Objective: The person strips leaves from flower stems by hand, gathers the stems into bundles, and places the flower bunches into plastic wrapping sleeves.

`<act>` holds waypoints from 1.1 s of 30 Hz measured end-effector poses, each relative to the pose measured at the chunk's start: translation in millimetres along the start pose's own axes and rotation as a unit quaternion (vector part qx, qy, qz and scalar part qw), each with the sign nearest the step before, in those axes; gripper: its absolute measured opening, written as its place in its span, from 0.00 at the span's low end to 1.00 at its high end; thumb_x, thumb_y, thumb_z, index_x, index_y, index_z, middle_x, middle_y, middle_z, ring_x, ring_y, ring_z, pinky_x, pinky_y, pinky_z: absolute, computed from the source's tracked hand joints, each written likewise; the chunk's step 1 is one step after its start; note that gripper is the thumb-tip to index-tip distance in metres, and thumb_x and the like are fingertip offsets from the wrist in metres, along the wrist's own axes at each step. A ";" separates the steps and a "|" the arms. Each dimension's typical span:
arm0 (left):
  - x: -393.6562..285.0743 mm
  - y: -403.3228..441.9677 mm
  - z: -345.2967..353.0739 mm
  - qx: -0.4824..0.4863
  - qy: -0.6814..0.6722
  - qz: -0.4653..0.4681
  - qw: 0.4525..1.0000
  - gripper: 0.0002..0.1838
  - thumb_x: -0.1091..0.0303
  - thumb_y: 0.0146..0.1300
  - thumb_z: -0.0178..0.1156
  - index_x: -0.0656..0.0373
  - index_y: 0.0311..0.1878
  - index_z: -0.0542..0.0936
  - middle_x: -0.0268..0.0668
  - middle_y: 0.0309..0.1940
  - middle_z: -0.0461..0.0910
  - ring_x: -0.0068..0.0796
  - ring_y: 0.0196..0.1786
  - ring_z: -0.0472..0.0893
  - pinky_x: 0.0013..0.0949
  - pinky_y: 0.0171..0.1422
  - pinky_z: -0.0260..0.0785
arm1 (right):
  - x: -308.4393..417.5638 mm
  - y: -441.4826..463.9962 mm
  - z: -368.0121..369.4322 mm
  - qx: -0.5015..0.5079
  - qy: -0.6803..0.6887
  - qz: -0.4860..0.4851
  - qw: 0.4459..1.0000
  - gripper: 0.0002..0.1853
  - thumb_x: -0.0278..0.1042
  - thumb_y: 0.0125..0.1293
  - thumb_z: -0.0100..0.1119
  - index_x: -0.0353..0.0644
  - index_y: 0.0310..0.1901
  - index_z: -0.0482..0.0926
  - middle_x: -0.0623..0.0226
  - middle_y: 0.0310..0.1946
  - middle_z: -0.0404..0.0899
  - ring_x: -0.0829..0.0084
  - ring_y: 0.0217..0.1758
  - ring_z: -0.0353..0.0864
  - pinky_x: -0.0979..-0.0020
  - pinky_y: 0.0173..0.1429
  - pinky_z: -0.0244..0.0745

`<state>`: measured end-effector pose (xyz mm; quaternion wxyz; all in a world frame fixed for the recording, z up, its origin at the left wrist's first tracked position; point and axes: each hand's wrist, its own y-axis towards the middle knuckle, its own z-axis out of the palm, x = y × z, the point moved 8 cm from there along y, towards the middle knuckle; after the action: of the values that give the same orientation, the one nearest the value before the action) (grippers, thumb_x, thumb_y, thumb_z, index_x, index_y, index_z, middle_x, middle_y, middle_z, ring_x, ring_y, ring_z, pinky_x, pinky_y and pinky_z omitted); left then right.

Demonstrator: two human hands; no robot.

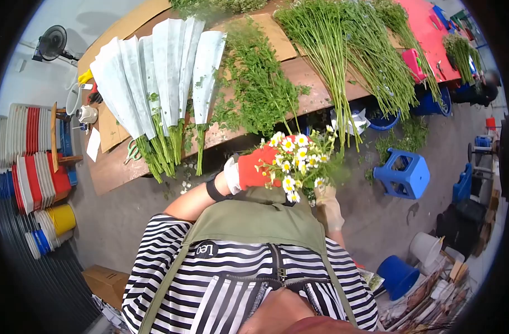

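Observation:
Against the green apron front, a bunch of white daisies with yellow centres (298,158) is held with its blooms up toward the camera. My left hand (257,168), in a red glove, is closed around the left side of the bunch, its fingertips partly behind the flowers. Beneath the blooms on the right is my right hand (327,206), in a pale glove; its fingers are mostly hidden by the flowers and leaves. Just beyond the bunch, loose leafy green stems (260,89) lie on the brown table (118,167).
White-wrapped bunches (168,67) and green-handled scissors (133,151) lie on the table's left part. Long-stemmed bundles (327,55) overhang its front edge at right. A blue stool (403,173) stands on the floor at right, with a blue bucket (397,277) nearer me.

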<state>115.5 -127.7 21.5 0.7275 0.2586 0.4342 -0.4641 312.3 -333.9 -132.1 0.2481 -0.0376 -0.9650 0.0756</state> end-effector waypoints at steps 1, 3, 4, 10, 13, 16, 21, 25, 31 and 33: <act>-3.2 1.0 2.6 0.013 0.057 0.019 0.998 0.46 0.66 0.65 0.73 0.58 0.81 0.60 0.39 0.80 0.62 0.34 0.80 0.63 0.38 0.83 0.54 | -4.5 -4.6 1.6 0.053 0.001 0.055 0.997 0.26 0.29 0.69 0.57 0.40 0.69 0.73 0.45 0.47 0.85 0.50 0.57 0.84 0.62 0.63 0.78; -15.6 3.9 4.9 0.034 0.272 0.116 0.955 0.45 0.66 0.64 0.74 0.59 0.80 0.62 0.40 0.79 0.65 0.35 0.79 0.65 0.38 0.82 0.56 | -5.5 0.8 0.4 0.060 0.006 0.115 0.992 0.23 0.30 0.70 0.58 0.38 0.65 0.74 0.47 0.46 0.85 0.52 0.55 0.84 0.62 0.61 0.77; -18.6 4.2 3.0 0.031 0.316 0.139 0.938 0.44 0.66 0.64 0.75 0.59 0.80 0.62 0.40 0.78 0.66 0.36 0.78 0.66 0.38 0.82 0.56 | -6.8 11.1 -0.9 0.016 0.011 0.120 0.993 0.19 0.31 0.70 0.59 0.38 0.60 0.76 0.48 0.44 0.85 0.52 0.53 0.84 0.62 0.59 0.77; -36.6 -3.2 -33.9 -0.109 0.119 0.007 0.987 0.33 0.69 0.67 0.71 0.59 0.74 0.73 0.38 0.71 0.76 0.34 0.71 0.75 0.38 0.78 0.64 | -12.9 77.6 -11.3 -0.121 0.175 0.206 0.955 0.12 0.37 0.69 0.64 0.38 0.46 0.86 0.52 0.42 0.85 0.51 0.49 0.83 0.61 0.55 0.77; -91.6 -23.7 -76.3 -0.200 0.281 0.065 0.936 0.22 0.67 0.78 0.54 0.59 0.72 0.76 0.43 0.68 0.78 0.35 0.68 0.78 0.39 0.75 0.68 | -17.7 77.3 -11.6 -0.071 0.232 0.247 0.938 0.14 0.35 0.70 0.64 0.42 0.54 0.86 0.54 0.50 0.85 0.57 0.57 0.83 0.65 0.61 0.76; -127.6 -64.0 -152.8 -0.352 0.344 0.195 0.849 0.22 0.72 0.80 0.49 0.60 0.73 0.74 0.41 0.63 0.81 0.34 0.60 0.83 0.38 0.69 0.72 | -25.5 63.5 -10.4 -0.107 0.243 0.203 0.942 0.14 0.29 0.71 0.62 0.40 0.56 0.85 0.63 0.44 0.87 0.67 0.49 0.86 0.69 0.54 0.78; -120.4 -65.0 -200.4 -0.407 -0.009 0.220 0.886 0.23 0.62 0.82 0.50 0.60 0.74 0.70 0.43 0.62 0.79 0.32 0.53 0.80 0.37 0.63 0.73 | -37.8 55.2 -11.4 -0.106 0.425 0.335 0.834 0.13 0.37 0.77 0.59 0.45 0.58 0.84 0.70 0.28 0.84 0.81 0.23 0.77 0.76 0.32 0.70; -83.2 -49.3 -189.9 -0.345 -0.015 0.121 0.931 0.30 0.50 0.82 0.47 0.60 0.77 0.67 0.40 0.67 0.76 0.27 0.54 0.77 0.32 0.64 0.71 | -31.4 73.7 -66.0 -0.171 0.375 0.399 0.819 0.15 0.50 0.78 0.59 0.51 0.53 0.87 0.74 0.17 0.81 0.82 0.19 0.74 0.75 0.28 0.65; -32.1 -51.2 -170.0 -0.330 -0.044 0.057 0.941 0.24 0.57 0.82 0.51 0.62 0.72 0.73 0.40 0.62 0.80 0.27 0.52 0.81 0.33 0.60 0.75 | -65.3 138.6 -115.6 -0.224 0.286 0.421 0.831 0.22 0.52 0.77 0.58 0.50 0.65 0.78 0.63 0.33 0.88 0.69 0.38 0.87 0.70 0.44 0.77; -25.6 -53.9 -167.6 -0.332 -0.052 0.054 0.940 0.24 0.57 0.82 0.51 0.62 0.72 0.73 0.40 0.62 0.81 0.27 0.52 0.81 0.33 0.60 0.75 | -88.4 172.9 -115.2 -0.269 0.218 0.348 0.871 0.23 0.50 0.77 0.59 0.47 0.66 0.77 0.60 0.40 0.87 0.66 0.42 0.86 0.68 0.47 0.78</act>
<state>-3.6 -9.1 -36.7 0.8177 0.0005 0.5104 -0.2661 451.4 -158.6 -102.7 0.3900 -0.4517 -0.7940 -0.1159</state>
